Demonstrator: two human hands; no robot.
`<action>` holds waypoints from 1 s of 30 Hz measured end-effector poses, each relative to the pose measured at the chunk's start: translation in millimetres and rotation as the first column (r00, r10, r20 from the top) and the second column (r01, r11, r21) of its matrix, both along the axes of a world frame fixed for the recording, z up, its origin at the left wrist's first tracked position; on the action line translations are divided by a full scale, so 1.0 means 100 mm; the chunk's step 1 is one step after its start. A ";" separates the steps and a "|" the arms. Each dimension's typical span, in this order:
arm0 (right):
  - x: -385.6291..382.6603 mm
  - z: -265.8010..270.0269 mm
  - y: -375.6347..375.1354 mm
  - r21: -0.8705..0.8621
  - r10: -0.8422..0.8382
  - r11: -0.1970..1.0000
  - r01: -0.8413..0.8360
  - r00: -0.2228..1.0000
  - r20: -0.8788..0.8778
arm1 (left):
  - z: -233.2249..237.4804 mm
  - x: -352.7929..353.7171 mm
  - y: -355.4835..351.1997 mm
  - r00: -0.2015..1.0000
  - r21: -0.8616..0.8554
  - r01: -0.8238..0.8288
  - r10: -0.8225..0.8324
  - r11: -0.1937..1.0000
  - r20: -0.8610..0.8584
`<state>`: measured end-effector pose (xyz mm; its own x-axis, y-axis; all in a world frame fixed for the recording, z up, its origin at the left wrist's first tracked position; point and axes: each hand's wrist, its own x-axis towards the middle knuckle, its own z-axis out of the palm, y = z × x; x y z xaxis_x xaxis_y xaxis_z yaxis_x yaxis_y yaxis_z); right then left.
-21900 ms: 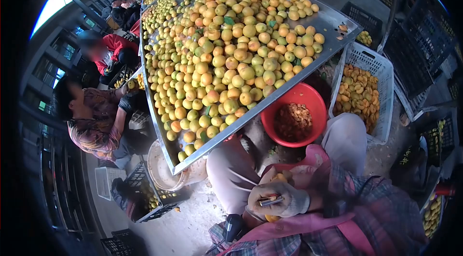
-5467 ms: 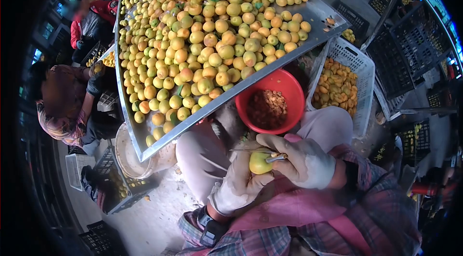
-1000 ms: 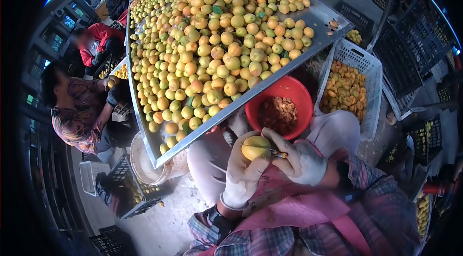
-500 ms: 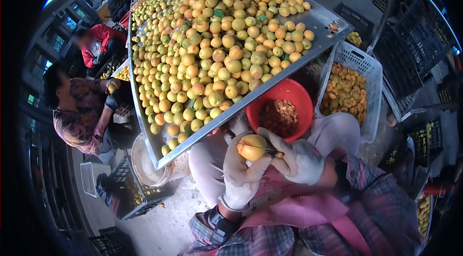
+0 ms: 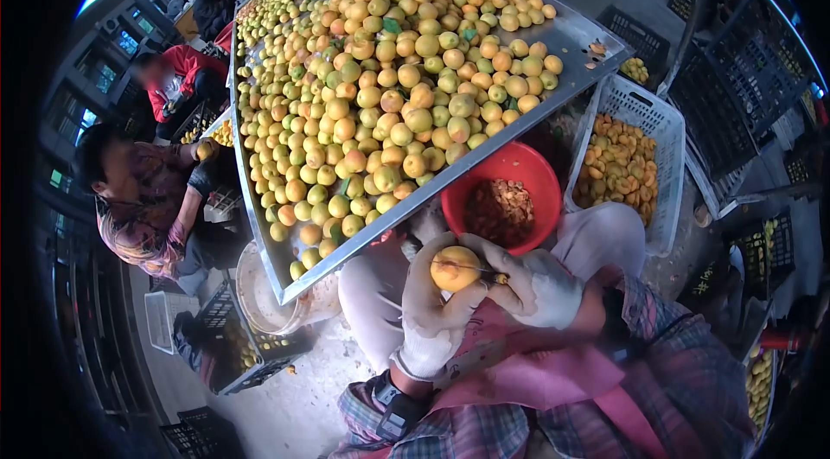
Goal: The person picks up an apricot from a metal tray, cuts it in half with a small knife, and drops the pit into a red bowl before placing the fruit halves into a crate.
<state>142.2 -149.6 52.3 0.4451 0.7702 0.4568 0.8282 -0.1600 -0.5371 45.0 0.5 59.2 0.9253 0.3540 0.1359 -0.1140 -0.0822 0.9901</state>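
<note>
My gloved left hand [image 5: 429, 321] is wrapped round a yellow-orange apricot [image 5: 453, 267], which sits up in the fingers. In my gloved right hand [image 5: 546, 288] is a small knife [image 5: 498, 277], its thin dark blade lying against the apricot's side where a cut line shows. Most of the knife's handle is hidden by the fingers. Both hands are close together over my lap. Just beyond them stands a red bowl [image 5: 553, 191] with brown pits in it. A metal table [image 5: 415, 201] piled with whole apricots [image 5: 380, 105] rises behind.
Right of the bowl is a white crate [image 5: 673, 174] of split apricots. A whitish bucket [image 5: 259, 286] and a black crate [image 5: 233, 385] with apricots stand on the left floor. Co-workers sit along the table's left side; one in a patterned shirt [image 5: 143, 208] holds a fruit.
The apricot has turned in my left hand, and a cut line now shows across its face by the blade. My hands stay in nearly the same place. The patterned-shirt co-worker's head has turned.
</note>
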 end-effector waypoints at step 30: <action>-0.01 -0.08 0.07 0.001 0.082 0.996 -0.085 0.951 -0.297 | 0.11 -0.05 -0.09 0.994 -0.265 -0.092 0.075 0.960 -0.074</action>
<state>141.3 -142.9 44.4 0.4932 0.8148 0.3048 0.6422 -0.1047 -0.7593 40.0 -8.1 69.7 0.8945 0.4461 -0.0314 -0.0552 0.1798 0.9821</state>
